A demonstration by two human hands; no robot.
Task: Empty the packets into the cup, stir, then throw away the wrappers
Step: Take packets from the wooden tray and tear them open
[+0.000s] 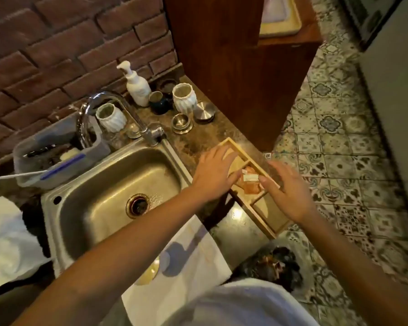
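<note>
- Both hands over wooden tray [262,228] beside sink [118,175]; packets [249,183] in middle compartment.
- Left hand [212,175] fingers straight, together; right hand [290,191] fingers relaxed, thumb tip touching white packet.
- Best pinched at edges, lifted clear of dividers.

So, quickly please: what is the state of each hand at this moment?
Left hand: open, fingers straight, over the wooden tray, fingertips at the packets.
Right hand: open, fingers relaxed; thumb touches the packets, grip cannot be told.

Brick wall [57,43], patterned, perhaps tiled, floor [339,137].
</note>
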